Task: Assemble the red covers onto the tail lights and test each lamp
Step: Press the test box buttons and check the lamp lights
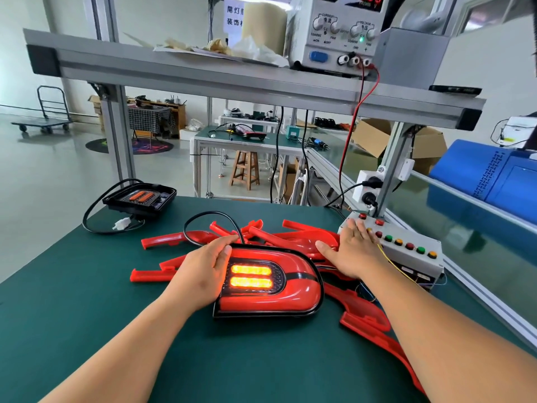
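A tail light (293, 289) with a red cover fitted lies at the middle of the green mat, its two amber bars lit and the red lens glowing. My left hand (203, 266) rests on its left edge, fingers curved over the rim. My right hand (354, 251) lies flat with straight fingers on the white button box (406, 251), fingertips on the buttons at its near-left end. Several loose red covers (174, 238) are piled behind and to the right of the lamp. A second tail light (139, 199) without a cover sits unlit at the far left, its cable looped beside it.
A power supply (334, 33) stands on the aluminium shelf above, with red and black leads running down to the box. A socket strip (367, 187) hangs on the frame post. More red covers (374, 324) trail along the mat's right edge. A blue machine (488, 181) is at far right.
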`<move>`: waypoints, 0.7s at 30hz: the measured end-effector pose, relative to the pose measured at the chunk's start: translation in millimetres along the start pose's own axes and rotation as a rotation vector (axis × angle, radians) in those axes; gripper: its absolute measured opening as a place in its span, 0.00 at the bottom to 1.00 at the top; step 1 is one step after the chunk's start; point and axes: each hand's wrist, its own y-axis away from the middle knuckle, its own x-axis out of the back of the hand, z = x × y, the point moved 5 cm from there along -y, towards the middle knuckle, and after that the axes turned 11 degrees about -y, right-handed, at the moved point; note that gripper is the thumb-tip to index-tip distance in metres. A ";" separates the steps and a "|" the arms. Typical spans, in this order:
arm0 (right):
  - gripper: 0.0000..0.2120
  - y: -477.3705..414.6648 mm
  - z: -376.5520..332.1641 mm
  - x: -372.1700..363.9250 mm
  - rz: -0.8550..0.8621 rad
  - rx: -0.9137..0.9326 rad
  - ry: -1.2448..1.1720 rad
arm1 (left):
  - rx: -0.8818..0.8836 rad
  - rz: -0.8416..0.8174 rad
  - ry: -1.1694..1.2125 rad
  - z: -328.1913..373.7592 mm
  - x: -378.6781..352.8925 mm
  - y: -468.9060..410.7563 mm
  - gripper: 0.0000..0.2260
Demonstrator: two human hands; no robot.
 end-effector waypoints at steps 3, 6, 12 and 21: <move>0.47 0.7 -0.3 -0.7 0.002 -0.003 -0.006 | 0.007 -0.003 0.005 -0.9 -0.3 0.2 0.16; 0.46 1.2 -0.3 0.5 0.005 -0.013 0.007 | 0.008 -0.004 0.008 -1.5 -0.3 0.0 0.16; 0.47 -0.3 1.8 4.7 -0.003 -0.051 0.040 | 0.029 -0.008 0.044 -3.0 -1.3 -0.6 0.16; 0.46 1.3 2.2 2.6 0.027 -0.014 0.120 | 0.007 0.017 0.019 -0.1 0.6 -1.2 0.16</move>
